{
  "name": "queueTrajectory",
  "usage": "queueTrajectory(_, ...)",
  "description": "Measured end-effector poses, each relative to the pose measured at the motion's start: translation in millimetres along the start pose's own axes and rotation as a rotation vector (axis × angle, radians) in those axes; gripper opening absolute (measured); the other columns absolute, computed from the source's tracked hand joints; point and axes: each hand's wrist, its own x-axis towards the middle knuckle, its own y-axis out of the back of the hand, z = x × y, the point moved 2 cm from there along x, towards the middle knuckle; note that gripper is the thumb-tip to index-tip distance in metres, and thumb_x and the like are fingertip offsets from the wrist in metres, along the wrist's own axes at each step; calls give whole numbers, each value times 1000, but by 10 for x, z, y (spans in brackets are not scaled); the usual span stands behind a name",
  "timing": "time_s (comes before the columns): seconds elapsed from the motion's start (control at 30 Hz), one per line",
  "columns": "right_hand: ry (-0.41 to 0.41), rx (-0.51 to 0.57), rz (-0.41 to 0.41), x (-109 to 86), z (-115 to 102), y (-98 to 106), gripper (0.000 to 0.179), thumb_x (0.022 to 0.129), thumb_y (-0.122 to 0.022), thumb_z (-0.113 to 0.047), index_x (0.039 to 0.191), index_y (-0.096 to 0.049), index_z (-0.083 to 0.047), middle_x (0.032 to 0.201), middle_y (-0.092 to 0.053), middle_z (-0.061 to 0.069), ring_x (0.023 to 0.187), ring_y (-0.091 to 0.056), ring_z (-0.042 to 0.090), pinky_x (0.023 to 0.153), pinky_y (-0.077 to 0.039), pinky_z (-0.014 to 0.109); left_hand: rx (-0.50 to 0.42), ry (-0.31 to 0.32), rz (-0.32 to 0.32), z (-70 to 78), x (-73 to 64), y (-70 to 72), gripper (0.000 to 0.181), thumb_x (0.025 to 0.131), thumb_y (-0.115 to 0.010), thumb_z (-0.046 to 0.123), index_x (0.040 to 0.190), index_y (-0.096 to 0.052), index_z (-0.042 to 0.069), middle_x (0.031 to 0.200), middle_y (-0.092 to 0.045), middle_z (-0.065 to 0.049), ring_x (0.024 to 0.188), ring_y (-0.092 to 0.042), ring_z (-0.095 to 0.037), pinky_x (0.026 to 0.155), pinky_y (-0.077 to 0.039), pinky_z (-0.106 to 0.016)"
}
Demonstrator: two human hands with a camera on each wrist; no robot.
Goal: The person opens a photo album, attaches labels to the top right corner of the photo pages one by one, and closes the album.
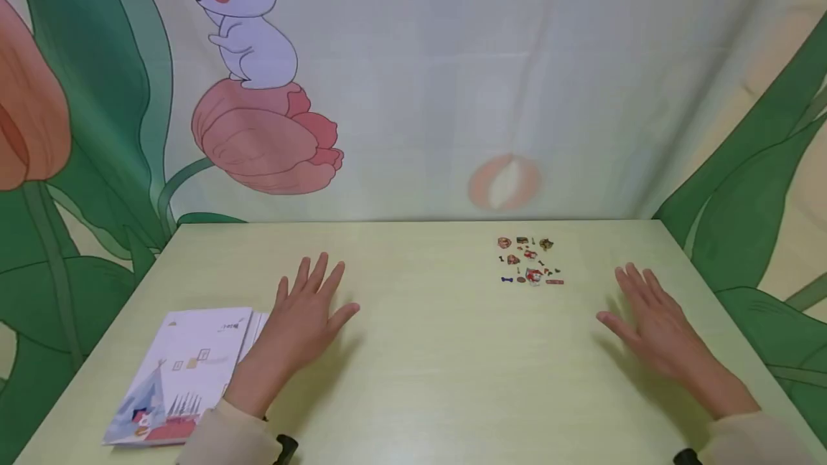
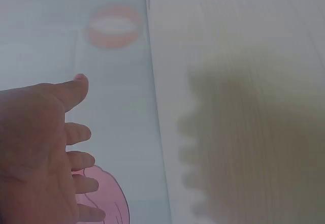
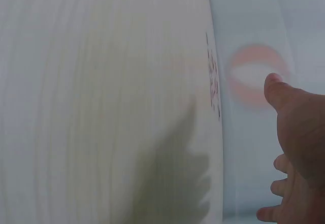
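My left hand [image 1: 304, 325] is held above the table with its fingers spread and nothing in it. Below its wrist lies a booklet [image 1: 187, 357] with a white cover and a printed blue tent; the forearm hides its right part. On the right side, my right hand [image 1: 662, 336] is also raised over the table, fingers straight and thumb out, holding nothing. Between the hands, towards the back edge, is a cluster of small colourful stickers [image 1: 531, 276], nearer the right hand. In the right wrist view the stickers [image 3: 214, 79] appear as thin red and dark marks.
The pale wooden table [image 1: 439, 364] ends at a back edge against a curtain [image 1: 420, 77] printed with tulips, leaves and a white animal. Both hands cast shadows on the tabletop. Dark bands [image 1: 286, 448] show at the sleeve cuffs.
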Motion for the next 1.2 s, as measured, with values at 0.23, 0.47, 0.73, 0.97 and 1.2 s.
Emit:
queueTrajectory(0.23, -47, 39, -24, 2, -219, 1, 88, 105, -57, -48, 162, -16, 6, 168, -13, 29, 155, -4, 47, 112, -19, 76, -5, 34, -11, -183, -106, 91, 77, 104, -59, 45, 163, -28, 5, 169, -14, -25, 155, -6, -49, 117, -7, -74)
queueTrajectory(0.47, -48, 62, -39, 48, -484, -63, 89, 105, -56, -50, 161, -17, 7, 167, -15, 31, 154, -11, 49, 113, -21, 75, -20, 62, -9, -332, -239, 206, 78, 103, -63, 39, 161, -29, 1, 167, -14, -29, 153, -7, -53, 115, -8, -76)
queueTrajectory(0.73, -16, 98, -29, 88, -851, -199, 85, 103, -60, -48, 159, -26, 7, 163, -26, 31, 150, -24, 49, 116, -25, 68, -29, 102, -35, -534, -407, 233, 79, 102, -64, 38, 159, -29, -4, 164, -18, -35, 150, -13, -57, 113, -10, -77)
queueTrajectory(0.97, 55, 122, 9, 133, -1169, -309, 80, 103, -64, -41, 158, -31, 7, 160, -37, 28, 147, -34, 46, 116, -30, 63, -36, 137, -54, -688, -479, 269, 80, 102, -64, 39, 159, -28, -6, 163, -17, -36, 149, -12, -58, 112, -10, -79)
queueTrajectory(1.2, 99, 146, -8, 199, -1489, -439, 77, 104, -62, -43, 158, -34, 3, 160, -39, 23, 146, -37, 44, 117, -32, 61, 2, 220, -101, -835, -541, 285, 86, 101, -65, 42, 158, -26, -8, 162, -15, -39, 147, -11, -61, 111, -12, -80)
